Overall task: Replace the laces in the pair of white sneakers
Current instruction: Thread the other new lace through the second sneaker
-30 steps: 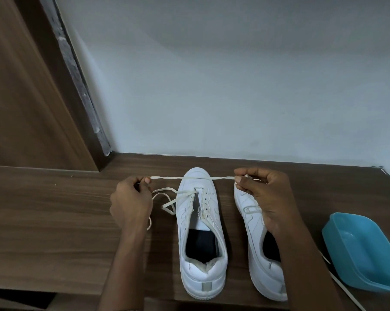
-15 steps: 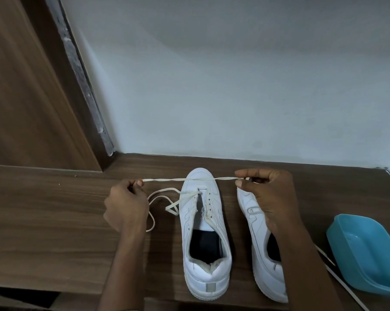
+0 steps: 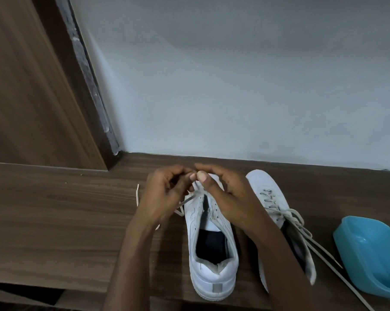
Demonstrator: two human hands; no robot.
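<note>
SNEAKER RELACING: A person's left hand [image 3: 165, 194] and right hand [image 3: 227, 198] meet above the toe of the centre sneaker [image 3: 212, 277] on a wood table [image 3: 55, 209]. The fingers of both are curled, and each pinches the lace [image 3: 189, 199] where the fingertips come together. The right thumb lies on top; the left hand's exact hold is partly hidden behind its knuckles. From the pinch the lace drops to the lowest eyelets and trails off under the left wrist. One loose end [image 3: 137, 194] lies on the table just beside that hand. A second sneaker [image 3: 268, 191], laced, stands just to the right, with a blue tub [image 3: 373, 254] beyond it. The job looks about half done, with this shoe threaded only near the toe. The step in hand appears to be evening up the two sides of the lace. Done well, both sides would be brought to equal length before the first crossing and the flat lace smoothed untwisted between thumb and finger. The pull should stay gentle so the light shoe neither slides nor tips into its neighbour.
</note>
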